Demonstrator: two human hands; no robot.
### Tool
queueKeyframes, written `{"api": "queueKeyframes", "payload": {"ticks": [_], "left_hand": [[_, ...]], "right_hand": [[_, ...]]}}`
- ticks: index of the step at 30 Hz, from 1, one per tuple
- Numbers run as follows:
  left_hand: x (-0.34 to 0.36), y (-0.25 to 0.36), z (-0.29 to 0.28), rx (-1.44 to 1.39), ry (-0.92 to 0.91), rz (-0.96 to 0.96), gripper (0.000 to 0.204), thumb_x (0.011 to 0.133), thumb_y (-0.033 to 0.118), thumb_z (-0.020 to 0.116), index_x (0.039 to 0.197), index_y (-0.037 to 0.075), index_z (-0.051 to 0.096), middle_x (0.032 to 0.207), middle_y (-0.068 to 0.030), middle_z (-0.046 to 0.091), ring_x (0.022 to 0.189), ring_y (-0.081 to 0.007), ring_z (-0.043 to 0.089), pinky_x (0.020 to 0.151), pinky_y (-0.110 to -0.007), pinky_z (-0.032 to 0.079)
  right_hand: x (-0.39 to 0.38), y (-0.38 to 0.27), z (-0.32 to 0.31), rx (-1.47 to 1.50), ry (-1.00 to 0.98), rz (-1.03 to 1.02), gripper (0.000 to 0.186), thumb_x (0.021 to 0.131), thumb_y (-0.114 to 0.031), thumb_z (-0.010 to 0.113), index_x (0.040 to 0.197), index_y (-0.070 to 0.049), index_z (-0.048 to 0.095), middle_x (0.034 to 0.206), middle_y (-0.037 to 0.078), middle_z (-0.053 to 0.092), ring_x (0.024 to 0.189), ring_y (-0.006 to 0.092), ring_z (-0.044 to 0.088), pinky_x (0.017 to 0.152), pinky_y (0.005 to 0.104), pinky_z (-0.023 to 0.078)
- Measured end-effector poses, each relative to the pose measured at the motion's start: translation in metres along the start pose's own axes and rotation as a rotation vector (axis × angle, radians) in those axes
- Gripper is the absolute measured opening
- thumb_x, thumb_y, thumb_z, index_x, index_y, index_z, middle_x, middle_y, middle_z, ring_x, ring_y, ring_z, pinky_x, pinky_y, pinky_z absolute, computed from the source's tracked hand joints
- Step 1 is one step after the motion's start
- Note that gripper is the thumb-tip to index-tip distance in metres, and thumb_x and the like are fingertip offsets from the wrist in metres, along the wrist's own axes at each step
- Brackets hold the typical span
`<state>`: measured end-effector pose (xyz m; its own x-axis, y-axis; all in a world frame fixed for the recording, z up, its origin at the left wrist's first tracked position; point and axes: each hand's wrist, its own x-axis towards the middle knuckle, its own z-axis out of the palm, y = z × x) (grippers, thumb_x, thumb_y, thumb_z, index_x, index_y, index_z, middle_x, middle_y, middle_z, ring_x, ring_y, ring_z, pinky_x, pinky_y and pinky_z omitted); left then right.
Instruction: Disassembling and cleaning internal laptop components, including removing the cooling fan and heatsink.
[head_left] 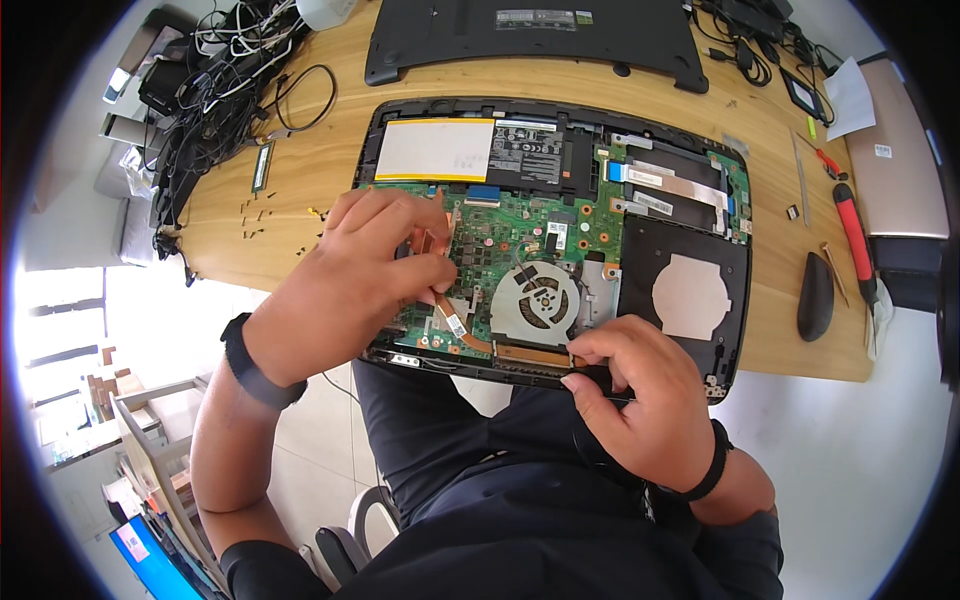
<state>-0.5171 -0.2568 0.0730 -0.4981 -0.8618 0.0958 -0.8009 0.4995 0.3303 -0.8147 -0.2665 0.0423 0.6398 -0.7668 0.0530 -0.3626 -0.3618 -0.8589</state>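
Note:
An opened laptop [690, 265] lies across the table's near edge with its inside facing up. Over the left part of its green circuit board [510, 222], my left hand [365, 255] has its fingers curled onto the copper heat sink [450, 318], partly covering it. The heat pipe runs from there down to a finned end beside the round fan [535, 303]. At the right end of those fins, my right hand [645, 385] pinches the heat sink between thumb and fingers. The white and black battery [440, 150] sits along the laptop's far side.
A black laptop cover [540, 45] lies beyond. At left are tangled cables [235, 75], a memory stick [262, 167] and several loose screws [252, 222]. At right are a black mouse [816, 298], a red-handled tool [852, 230] and a closed laptop [905, 150].

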Motion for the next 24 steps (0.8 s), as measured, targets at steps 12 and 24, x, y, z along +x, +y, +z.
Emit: {"api": "queueKeyframes", "payload": {"ticks": [12,24], "left_hand": [[0.0,-0.002,-0.002,0.017,-0.076,-0.013,0.03,0.071,-0.001,0.078,0.095,0.009,0.065,0.138,-0.014,0.058,0.135,-0.0418,0.051,0.106,-0.051,0.047],[0.001,-0.003,-0.001,0.089,-0.097,-0.005,0.028,0.072,-0.001,0.078,0.095,0.008,0.065,0.14,-0.0153,0.058,0.137,-0.0444,0.05,0.108,-0.051,0.046]], "right_hand": [[-0.002,0.004,0.006,0.049,0.067,-0.016,0.023,0.081,0.001,0.074,0.102,-0.002,0.065,0.087,0.01,0.062,0.071,0.027,0.063,0.063,0.0366,0.049],[-0.003,0.005,0.012,-0.033,0.099,0.001,0.024,0.08,-0.001,0.075,0.102,-0.003,0.065,0.086,0.01,0.062,0.075,0.0293,0.064,0.065,0.0391,0.05]]}}
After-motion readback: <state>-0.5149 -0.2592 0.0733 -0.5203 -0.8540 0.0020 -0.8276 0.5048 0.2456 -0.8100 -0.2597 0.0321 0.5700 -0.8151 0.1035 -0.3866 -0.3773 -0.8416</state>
